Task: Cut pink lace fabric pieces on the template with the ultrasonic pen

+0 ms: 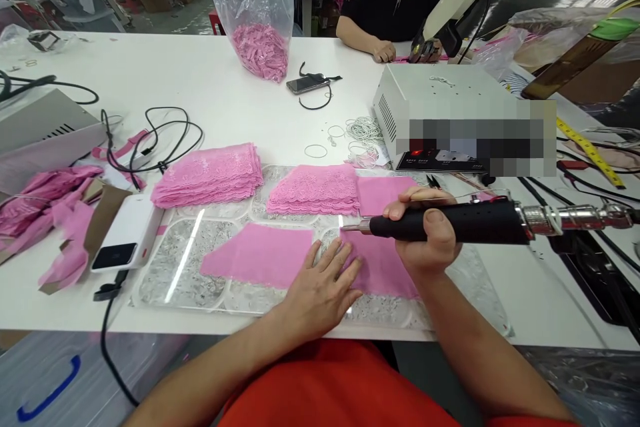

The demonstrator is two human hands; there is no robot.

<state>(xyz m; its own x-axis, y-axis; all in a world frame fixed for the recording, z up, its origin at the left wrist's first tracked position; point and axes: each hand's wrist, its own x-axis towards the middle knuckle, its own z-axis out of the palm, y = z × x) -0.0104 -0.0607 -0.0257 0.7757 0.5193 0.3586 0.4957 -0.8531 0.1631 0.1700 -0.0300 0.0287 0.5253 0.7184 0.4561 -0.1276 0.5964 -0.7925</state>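
My left hand [323,283] lies flat with fingers spread, pressing on the inner edges of two pink fabric pieces. One piece [265,257] tapers to the left; the other piece [383,267] lies to the right, partly under my right wrist. My right hand [430,233] is closed around a black handheld power tool [475,221], held level. Its narrow metal tip [360,228] points left, at the upper left corner of the right piece; whether it touches is unclear. A marbled clear-edged board [185,267] lies under the fabric.
Behind the board edge sit two pink lace stacks [210,177] [315,188] and a plain pink stack [385,195]. A grey control box [440,93] stands back right, a white power bank [129,233] left. Beyond are a bag of pink scraps [260,47], a phone [306,83] and a seated person [395,7].
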